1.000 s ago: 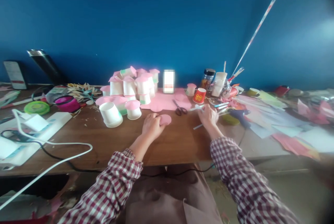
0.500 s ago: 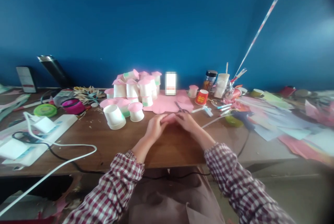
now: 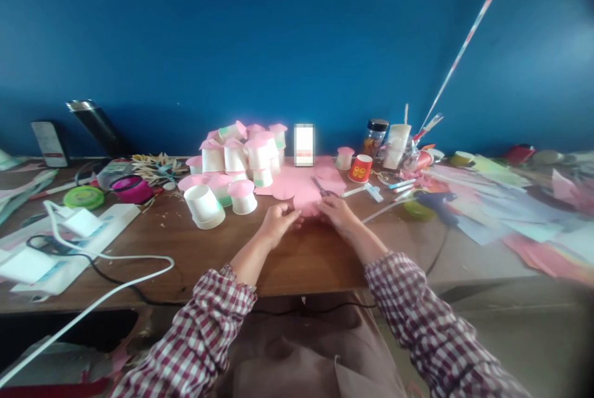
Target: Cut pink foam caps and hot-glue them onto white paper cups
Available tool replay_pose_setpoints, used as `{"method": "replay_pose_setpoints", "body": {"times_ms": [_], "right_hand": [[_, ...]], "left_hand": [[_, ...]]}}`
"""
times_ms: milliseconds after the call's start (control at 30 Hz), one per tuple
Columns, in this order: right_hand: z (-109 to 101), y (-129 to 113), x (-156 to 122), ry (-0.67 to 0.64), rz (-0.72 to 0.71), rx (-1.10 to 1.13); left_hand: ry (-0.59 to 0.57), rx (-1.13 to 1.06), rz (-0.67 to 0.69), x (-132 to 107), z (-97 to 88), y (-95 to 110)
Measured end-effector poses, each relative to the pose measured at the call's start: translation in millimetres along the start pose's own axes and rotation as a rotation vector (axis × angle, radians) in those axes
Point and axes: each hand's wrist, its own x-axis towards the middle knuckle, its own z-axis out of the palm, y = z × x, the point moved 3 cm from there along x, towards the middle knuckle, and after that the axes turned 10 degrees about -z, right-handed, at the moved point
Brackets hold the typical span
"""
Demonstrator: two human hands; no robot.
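Observation:
A round piece of pink paper (image 3: 307, 202) is held between my two hands above the brown table. My left hand (image 3: 278, 223) pinches its left edge with thumb and fingers. On the opposite edge my right hand (image 3: 338, 212) grips it too. Just beyond lies a pink paper sheet (image 3: 297, 176), with scissors (image 3: 320, 186) resting on its right part, close to my right fingers. To the left, white paper cups with pink paper tops (image 3: 243, 199) are stacked in a group. In front of them a bare white cup (image 3: 204, 207) stands tilted.
A red paper cup (image 3: 361, 169), a dark-lidded jar (image 3: 375, 135) and markers (image 3: 401, 186) stand or lie on the right. Loose papers (image 3: 487, 206) spread farther right. A power strip (image 3: 88, 243) with a white cable (image 3: 139, 257) occupies the left. A phone (image 3: 304, 144) leans on the wall.
The pink paper, seen nearly edge-on or folded before, now faces me as a round disc. My hands have turned and moved slightly apart at its edges.

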Motion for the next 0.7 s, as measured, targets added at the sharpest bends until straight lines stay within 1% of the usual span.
{"method": "replay_pose_setpoints", "body": {"times_ms": [133, 267, 333, 467, 533, 700], "right_hand": [[4.5, -1.0, -4.3, -0.052, 0.074, 0.086], [7.3, -3.9, -6.7, -0.061, 0.095, 0.088], [7.7, -4.9, -7.0, -0.048, 0.098, 0.093], [8.8, -5.6, -7.7, -0.039, 0.121, 0.124], [9.3, -6.1, -8.0, -0.043, 0.119, 0.113], [10.9, -8.0, -8.5, -0.061, 0.102, 0.096]], "left_hand": [[0.078, 0.013, 0.034, -0.1, -2.8, 1.0], [0.108, 0.047, 0.079, 4.7, -6.5, -1.9], [0.135, 0.114, 0.149, 8.4, -9.9, -3.3], [0.227, 0.338, 0.320, 13.5, -16.0, -4.6], [0.226, 0.356, 0.335, 14.5, -16.4, -5.8], [0.145, 0.235, 0.276, 13.0, -11.8, -7.3]]}}
